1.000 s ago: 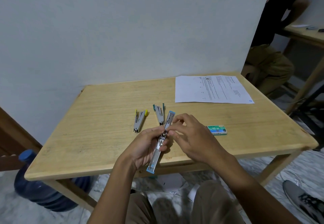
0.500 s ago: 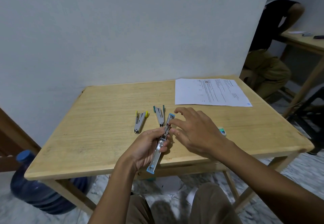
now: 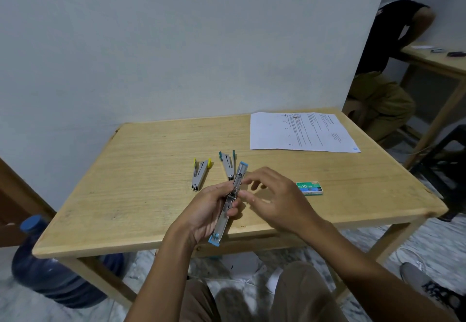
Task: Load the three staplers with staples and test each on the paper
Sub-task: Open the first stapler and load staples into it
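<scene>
- Wooden bench (image 3: pixel 141 160) against grey wall.
- Blue stapler (image 3: pixel 230 202) unfolded flat, over near edge, gripped in left hand (image 3: pixel 201 210).
- Right hand (image 3: pixel 274 200) loosely open, fingertips at stapler's hinge.
- Staple box (image 3: pixel 309 188) just right.

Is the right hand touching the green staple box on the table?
Apart. In the head view, bare table shows between the right hand and the green staple box.

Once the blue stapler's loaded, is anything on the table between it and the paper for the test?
Nothing visible blocks it. The blue stapler, unfolded in the left hand, has bare table between it and the paper. The teal stapler lies left of that line, the staple box right of it.
</scene>
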